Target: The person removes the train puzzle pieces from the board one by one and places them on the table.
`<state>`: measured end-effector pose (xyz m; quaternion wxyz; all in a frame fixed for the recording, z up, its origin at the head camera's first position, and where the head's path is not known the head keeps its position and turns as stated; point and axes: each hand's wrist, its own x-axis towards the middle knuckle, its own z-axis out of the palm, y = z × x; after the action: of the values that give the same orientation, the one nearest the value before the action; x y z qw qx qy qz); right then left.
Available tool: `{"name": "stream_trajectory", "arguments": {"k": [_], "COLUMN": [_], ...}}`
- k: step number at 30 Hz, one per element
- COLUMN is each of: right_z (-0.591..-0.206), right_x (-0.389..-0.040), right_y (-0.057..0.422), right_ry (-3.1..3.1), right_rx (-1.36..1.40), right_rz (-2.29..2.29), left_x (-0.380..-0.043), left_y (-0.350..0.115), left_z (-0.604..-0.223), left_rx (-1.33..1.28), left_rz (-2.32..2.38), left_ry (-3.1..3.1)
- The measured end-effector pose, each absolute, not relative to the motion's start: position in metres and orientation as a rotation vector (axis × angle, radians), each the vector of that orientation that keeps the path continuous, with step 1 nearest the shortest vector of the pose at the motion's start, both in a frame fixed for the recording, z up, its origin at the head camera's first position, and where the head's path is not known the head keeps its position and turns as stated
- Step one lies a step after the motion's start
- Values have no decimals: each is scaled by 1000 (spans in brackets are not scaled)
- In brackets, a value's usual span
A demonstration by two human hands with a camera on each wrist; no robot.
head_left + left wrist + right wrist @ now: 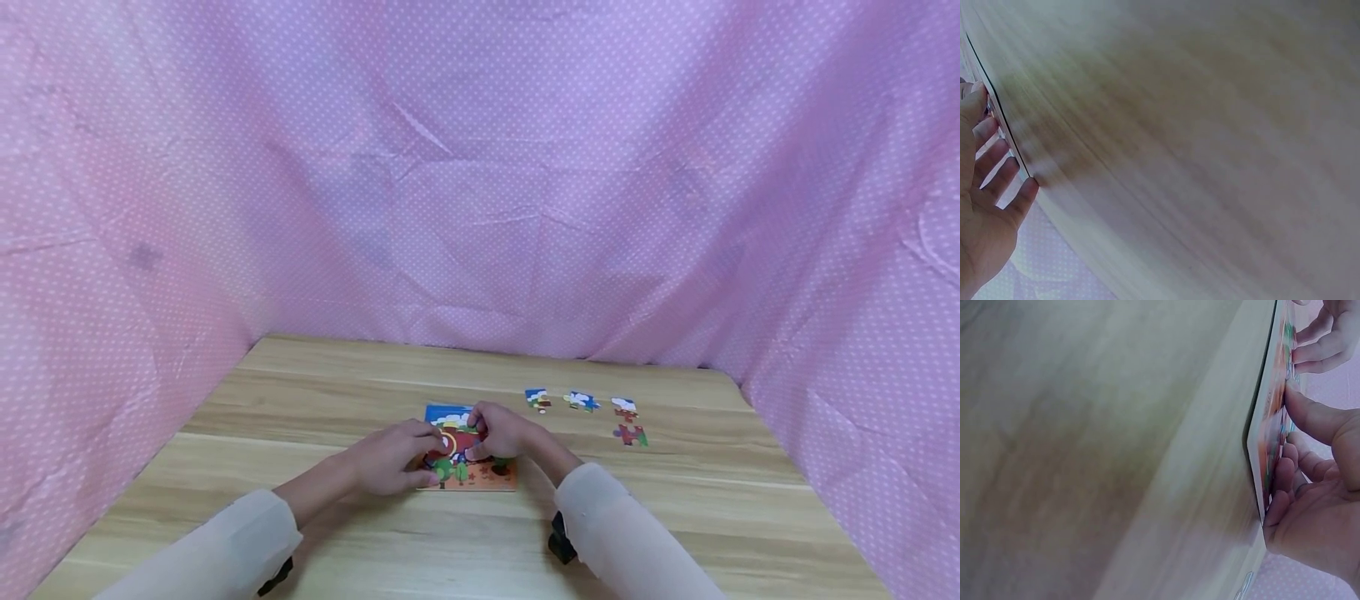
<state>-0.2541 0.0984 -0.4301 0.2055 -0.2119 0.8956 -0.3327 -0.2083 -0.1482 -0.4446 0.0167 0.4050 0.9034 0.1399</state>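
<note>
A colourful jigsaw puzzle lies on the wooden table, with blue sky, white clouds, a red shape and green trees on an orange ground. My left hand rests at its left side, fingertips on the picture and thumb near the lower left edge. In the left wrist view, the fingers of that hand spread along the board's edge. From the right, my right hand touches the picture, thumb and index finger apart. The right wrist view shows its thumb pressing on the surface while the other fingers bend over the board's side.
To the right on the table lie several loose jigsaw pieces: a blue and green one, a blue and white one, a white and red one and a red one. Pink dotted cloth hangs around the table.
</note>
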Motion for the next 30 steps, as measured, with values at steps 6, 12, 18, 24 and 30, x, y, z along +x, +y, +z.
{"name": "stream_trajectory", "arguments": {"k": [6,12,18,24,30], "right_z": [-431,-431,-431,-433,-433], "right_x": [-255,-254,-254,-255,-255], "right_y": [98,99,100,102,101], "right_ry": [2486,2471,2463,2461,2458], "right_rx": [-596,-583,-565,-563,-572], "right_rz": [-946,-963,-976,-975,-975], "left_x": [-207,-208,-207,-205,-203], "left_y": [-149,-148,-148,-148,-148], "left_z": [-442,-441,-442,-442,-441], "left_rx": [1262,1286,1262,1233,1230], "left_rz": [420,410,396,394,407], "left_ry": [2805,2798,2806,2817,2817]}}
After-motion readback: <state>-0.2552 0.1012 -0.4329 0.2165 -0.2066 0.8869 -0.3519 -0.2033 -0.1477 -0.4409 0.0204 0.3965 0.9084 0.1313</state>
